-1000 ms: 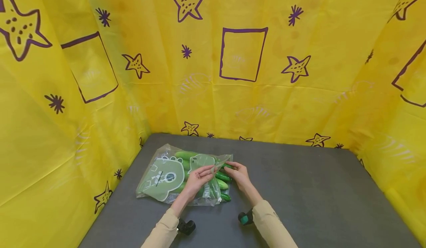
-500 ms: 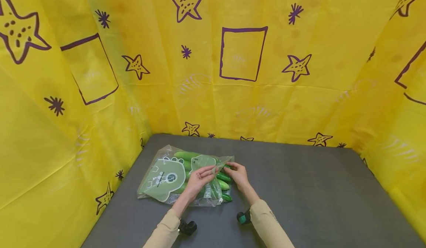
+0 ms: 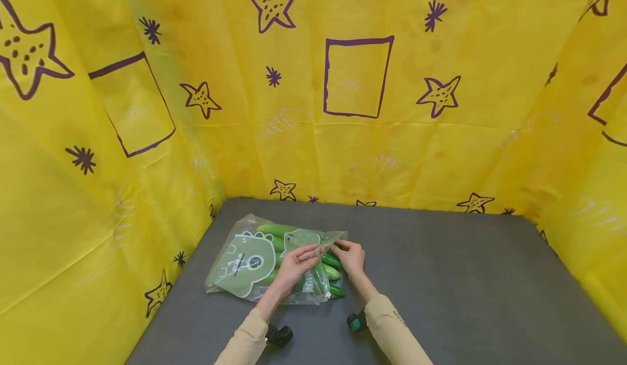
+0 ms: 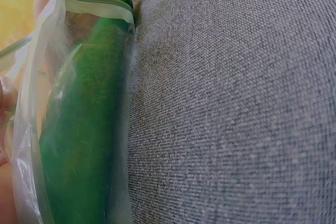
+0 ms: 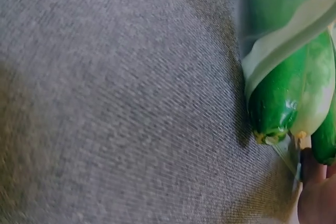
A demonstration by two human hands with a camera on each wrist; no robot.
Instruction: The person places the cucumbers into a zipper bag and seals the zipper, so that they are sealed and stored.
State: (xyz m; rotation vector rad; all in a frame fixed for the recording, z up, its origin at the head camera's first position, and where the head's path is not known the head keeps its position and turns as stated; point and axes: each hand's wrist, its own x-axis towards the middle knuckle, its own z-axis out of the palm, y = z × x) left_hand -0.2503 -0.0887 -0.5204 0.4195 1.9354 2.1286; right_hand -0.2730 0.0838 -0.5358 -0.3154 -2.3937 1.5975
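A clear zip bag with a green cartoon print lies on the left part of the table, its mouth facing right. Inside are several cucumbers; the end of one cucumber sticks out of the mouth. My left hand pinches the bag's upper lip and lifts it. At the far side of the mouth, my right hand pinches the bag's edge close to a dark cucumber's end. In the right wrist view its fingers sit beside the cucumber tips, partly cut off. A cucumber shows through the plastic in the left wrist view.
The grey cloth-covered table extends to the right of the bag. Yellow curtains with purple stars enclose the back and sides. A black wrist device hangs beneath the left sleeve, and another wrist device beneath the right.
Both hands and the bag keep nearly the same pose; the whole scene shifts slightly to the right in the head view. The right hand stays at the bag's mouth.
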